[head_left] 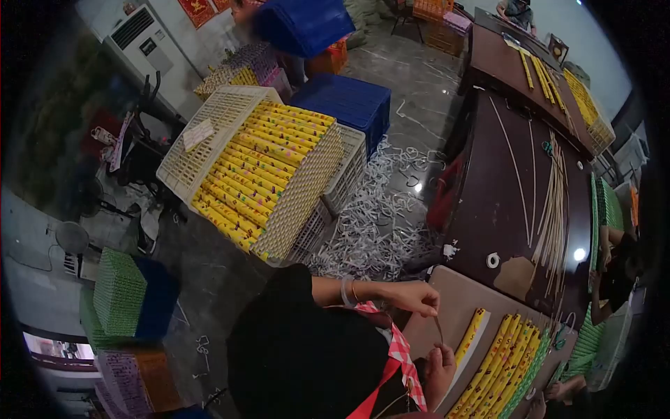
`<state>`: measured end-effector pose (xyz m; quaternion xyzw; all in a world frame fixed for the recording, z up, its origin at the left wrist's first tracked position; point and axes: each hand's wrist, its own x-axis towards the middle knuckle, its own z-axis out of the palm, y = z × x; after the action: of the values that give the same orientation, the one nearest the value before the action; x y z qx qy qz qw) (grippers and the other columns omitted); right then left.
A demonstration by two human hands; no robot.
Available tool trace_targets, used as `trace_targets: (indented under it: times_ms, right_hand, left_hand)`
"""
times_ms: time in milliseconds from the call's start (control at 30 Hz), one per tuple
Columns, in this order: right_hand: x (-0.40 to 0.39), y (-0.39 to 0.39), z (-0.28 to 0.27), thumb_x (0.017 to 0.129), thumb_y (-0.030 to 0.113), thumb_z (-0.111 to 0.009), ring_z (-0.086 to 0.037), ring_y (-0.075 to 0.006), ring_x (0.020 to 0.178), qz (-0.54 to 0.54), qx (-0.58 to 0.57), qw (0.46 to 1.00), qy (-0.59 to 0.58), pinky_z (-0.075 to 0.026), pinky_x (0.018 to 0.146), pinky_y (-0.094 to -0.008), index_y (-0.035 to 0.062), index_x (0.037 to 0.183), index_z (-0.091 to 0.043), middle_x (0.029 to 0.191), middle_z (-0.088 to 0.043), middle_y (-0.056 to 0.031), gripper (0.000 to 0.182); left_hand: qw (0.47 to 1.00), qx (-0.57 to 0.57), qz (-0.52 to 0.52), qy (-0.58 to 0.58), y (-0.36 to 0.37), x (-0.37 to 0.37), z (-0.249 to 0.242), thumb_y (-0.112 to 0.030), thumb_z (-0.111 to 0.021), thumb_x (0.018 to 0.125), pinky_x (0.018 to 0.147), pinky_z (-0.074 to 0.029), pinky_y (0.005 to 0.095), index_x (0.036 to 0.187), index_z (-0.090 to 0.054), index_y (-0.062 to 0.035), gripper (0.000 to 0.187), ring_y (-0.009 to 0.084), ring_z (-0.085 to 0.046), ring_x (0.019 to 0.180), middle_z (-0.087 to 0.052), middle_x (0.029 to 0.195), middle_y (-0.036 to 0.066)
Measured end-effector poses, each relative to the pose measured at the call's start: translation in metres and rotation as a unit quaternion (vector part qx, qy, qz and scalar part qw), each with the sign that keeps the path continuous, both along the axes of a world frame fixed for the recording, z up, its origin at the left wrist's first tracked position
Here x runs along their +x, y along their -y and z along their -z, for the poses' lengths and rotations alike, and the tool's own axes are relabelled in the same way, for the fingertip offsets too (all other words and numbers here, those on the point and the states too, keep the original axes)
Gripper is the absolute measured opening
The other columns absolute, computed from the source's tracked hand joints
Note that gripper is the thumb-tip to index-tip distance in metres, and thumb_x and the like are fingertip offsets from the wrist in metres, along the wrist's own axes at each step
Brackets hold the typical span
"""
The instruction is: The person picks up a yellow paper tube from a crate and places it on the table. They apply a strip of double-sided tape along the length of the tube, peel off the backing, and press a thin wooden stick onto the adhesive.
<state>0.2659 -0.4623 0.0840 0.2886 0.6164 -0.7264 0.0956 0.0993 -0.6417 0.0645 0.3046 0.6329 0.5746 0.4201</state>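
Observation:
My left hand [415,299], with bracelets at the wrist, has its fingers closed on the upper end of a thin dark strip [439,329]. Lower down, my right hand [438,370] pinches the same strip at its other end. Both hands are over the near edge of a light brown board [457,283]. Beside my right hand, a yellow patterned tube [473,335] lies along a white strip. Several more yellow patterned tubes [499,363] lie side by side, with a green patterned one [530,373] at the end of the row.
Dark table [481,202] bears thin sticks [555,216] and a tape roll [493,260]. A crate [216,133] of yellow tubes, a blue bin [349,105] and white paper shreds [384,230] are on the floor. Another person's hand [569,387] is at the lower right.

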Motion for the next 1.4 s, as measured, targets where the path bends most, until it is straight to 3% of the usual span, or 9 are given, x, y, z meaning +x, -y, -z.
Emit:
trace_targets:
  times_ms: [467, 700, 833, 933, 967, 1033, 1200, 1267, 1400]
  right_hand:
    - [0.047, -0.008, -0.044, 0.082, 0.009, -0.053, -0.035, -0.0037, 0.041, 0.112, 0.094, 0.989, -0.026, -0.024, 0.035, -0.0162, 0.0009, 0.103, -0.05, 0.064, -0.045, 0.0009, 0.023]
    - [0.073, -0.098, -0.075, 0.081, 0.013, -0.057, -0.038, -0.0042, 0.045, 0.083, 0.187, 0.979, -0.022, -0.028, 0.039, -0.0183, 0.0006, 0.099, -0.052, 0.064, -0.048, 0.0002, 0.023]
    - [0.133, -0.065, -0.115, 0.08, 0.016, -0.06, -0.04, -0.0045, 0.047, 0.073, 0.238, 0.968, 0.024, -0.031, 0.041, -0.0196, 0.0005, 0.097, -0.054, 0.064, -0.05, -0.0003, 0.023]
    - [0.09, -0.03, -0.147, 0.076, 0.016, -0.065, -0.044, -0.0055, 0.054, 0.141, 0.257, 0.954, 0.065, -0.035, 0.048, -0.0205, 0.0004, 0.096, -0.055, 0.065, -0.052, 0.0005, 0.027]
    - [0.073, -0.023, -0.166, 0.076, 0.01, -0.062, -0.046, -0.0065, 0.057, 0.097, 0.282, 0.945, 0.131, -0.037, 0.051, -0.0191, 0.0001, 0.092, -0.057, 0.067, -0.053, 0.0001, 0.02]
    - [0.089, -0.026, -0.147, 0.079, 0.009, -0.058, -0.045, -0.0053, 0.053, 0.092, 0.333, 0.933, 0.102, -0.035, 0.046, -0.0206, -0.002, 0.084, -0.059, 0.066, -0.053, -0.0009, 0.012]
    - [0.124, -0.063, -0.094, 0.084, 0.017, -0.055, -0.036, -0.0025, 0.041, 0.178, 0.113, 0.97, 0.122, -0.024, 0.036, -0.0189, 0.001, 0.078, -0.056, 0.053, -0.043, 0.003, 0.017]
    - [0.136, -0.08, -0.056, 0.085, 0.018, -0.052, -0.035, -0.0023, 0.04, 0.23, 0.061, 0.966, 0.106, -0.024, 0.035, -0.0179, 0.0025, 0.078, -0.053, 0.054, -0.041, 0.0034, 0.016]
    - [0.154, -0.095, -0.013, 0.085, 0.02, -0.05, -0.032, -0.0029, 0.038, 0.24, -0.015, 0.965, 0.101, -0.023, 0.035, -0.0185, 0.006, 0.075, -0.051, 0.053, -0.039, 0.0038, 0.018]
  left_hand:
    - [0.996, 0.069, 0.063, -0.015, -0.045, -0.084, -0.013, -0.02, -0.057, 0.084, 0.063, -0.043, 0.0248, 0.088, -0.055, -0.0008, 0.02, 0.008, -0.052, 0.071, -0.058, 0.075, 0.002]
    - [0.999, 0.049, -0.013, -0.002, -0.044, -0.138, -0.012, -0.019, -0.057, 0.08, 0.062, -0.045, 0.0247, 0.085, -0.057, 0.0005, 0.02, 0.009, -0.055, 0.068, -0.06, 0.071, 0.004]
    - [0.997, -0.002, -0.063, 0.037, -0.03, -0.145, -0.026, -0.02, -0.057, 0.084, 0.061, -0.042, 0.0217, 0.089, -0.056, -0.0005, 0.02, 0.0079, -0.053, 0.07, -0.059, 0.075, 0.002]
    - [0.998, -0.016, -0.05, 0.039, -0.018, -0.137, 0.003, -0.019, -0.057, 0.085, 0.06, -0.042, 0.0209, 0.088, -0.057, -0.0027, 0.017, 0.0082, -0.056, 0.072, -0.059, 0.077, 0.001]
    - [0.998, -0.035, -0.045, 0.024, -0.013, -0.131, -0.006, -0.019, -0.056, 0.085, 0.061, -0.042, 0.0217, 0.088, -0.057, -0.0031, 0.016, 0.0088, -0.056, 0.073, -0.058, 0.078, 0.001]
    - [0.996, -0.036, -0.051, 0.062, -0.005, -0.113, -0.013, -0.02, -0.055, 0.085, 0.062, -0.041, 0.021, 0.087, -0.058, -0.0035, 0.017, 0.0082, -0.056, 0.072, -0.059, 0.076, 0.001]
    - [0.976, -0.063, -0.007, 0.209, -0.003, -0.096, 0.016, -0.021, -0.054, 0.085, 0.062, -0.043, 0.0216, 0.087, -0.056, -0.0031, 0.018, 0.0107, -0.058, 0.072, -0.059, 0.075, 0.002]
    - [0.932, -0.011, 0.018, 0.362, -0.009, -0.088, 0.036, -0.022, -0.055, 0.085, 0.062, -0.044, 0.0227, 0.086, -0.055, -0.0041, 0.018, 0.012, -0.058, 0.072, -0.057, 0.073, 0.001]
    - [0.937, -0.087, 0.034, 0.337, -0.026, -0.077, 0.046, -0.024, -0.055, 0.085, 0.064, -0.045, 0.0243, 0.092, -0.056, -0.0069, 0.019, 0.0116, -0.059, 0.074, -0.058, 0.074, -0.001]
